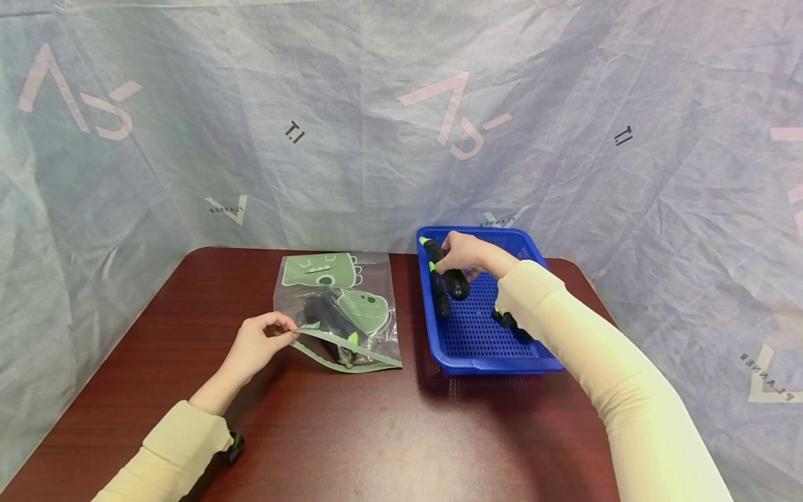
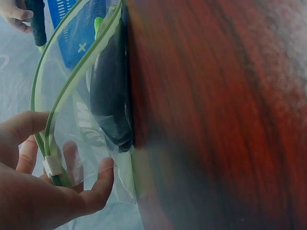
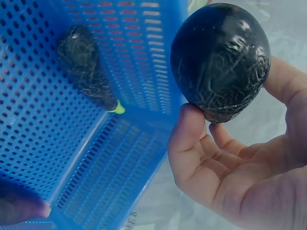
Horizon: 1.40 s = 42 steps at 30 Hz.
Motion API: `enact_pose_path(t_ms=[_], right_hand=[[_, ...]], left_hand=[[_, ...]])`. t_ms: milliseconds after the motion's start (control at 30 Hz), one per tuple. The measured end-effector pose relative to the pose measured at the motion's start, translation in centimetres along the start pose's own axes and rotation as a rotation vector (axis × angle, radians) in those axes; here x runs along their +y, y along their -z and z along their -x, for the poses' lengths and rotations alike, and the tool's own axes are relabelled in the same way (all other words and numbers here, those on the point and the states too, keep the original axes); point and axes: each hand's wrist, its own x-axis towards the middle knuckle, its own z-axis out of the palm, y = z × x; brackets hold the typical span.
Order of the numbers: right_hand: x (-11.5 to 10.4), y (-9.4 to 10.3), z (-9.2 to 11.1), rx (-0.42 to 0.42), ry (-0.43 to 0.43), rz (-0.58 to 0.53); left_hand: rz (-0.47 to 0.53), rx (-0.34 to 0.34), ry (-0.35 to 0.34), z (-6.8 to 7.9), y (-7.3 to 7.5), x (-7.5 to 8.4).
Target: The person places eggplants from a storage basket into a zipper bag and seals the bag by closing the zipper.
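Note:
My left hand (image 1: 263, 341) pinches the green zip edge of a clear plastic bag (image 1: 379, 265) with green cartoon prints. The bag lies on the table with its mouth parted, and a dark eggplant (image 2: 110, 81) is inside. A white slider (image 2: 52, 166) shows on the zip beside the left fingers. Over the left side of a blue basket (image 1: 495, 366), my right hand (image 1: 461, 252) grips a dark, glossy eggplant (image 3: 220, 62) with a lime-green stem tip. Another eggplant (image 1: 440, 296) lies below it in the basket; one more (image 1: 511, 324) is partly behind my right sleeve.
The basket, with slotted walls, stands right of the bag on a dark red wooden table (image 1: 389, 432). A printed grey cloth (image 1: 357, 181) hangs behind the table and along both sides. A small black object (image 1: 235, 446) is at my left cuff.

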Motion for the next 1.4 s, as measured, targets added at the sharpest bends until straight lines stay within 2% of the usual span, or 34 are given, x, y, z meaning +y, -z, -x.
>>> enact_pose_path(t_ms=[167,267,500,600,667,833,900,1067,1400], right_hand=[[-0.9,0.0,0.7,-0.002,0.019,0.016],[-1.4,-0.1,1.1,0.005,0.033,0.032],[-2.6,-0.5,2.0,0.032,0.068,0.039],[-3.0,-0.8,2.4,0.037,0.093,0.052],[-3.3,-1.0,2.7,0.043,0.111,0.06],[-4.1,-1.4,3.5,0.054,0.152,0.08],[-4.4,-1.6,3.8,0.05,0.166,0.082],[-4.9,-2.3,4.5,0.038,0.215,0.094],[-5.6,-3.6,5.7,0.07,0.339,0.158]], left_hand=[[-0.003,0.001,-0.009,0.5,0.3,2.1],[-0.013,0.001,-0.01,0.6,0.3,2.6],[-0.022,0.002,0.0,0.0,0.0,-0.2],[-0.013,0.003,-0.001,-0.1,-0.1,-0.6],[-0.007,0.001,0.003,0.0,-0.1,-0.1],[-0.006,-0.009,-0.007,0.6,0.4,2.7],[-0.016,-0.009,-0.011,0.5,0.4,2.4],[-0.009,-0.006,-0.005,-0.1,0.1,-0.2],[-0.008,-0.001,0.004,0.1,0.1,0.0]])
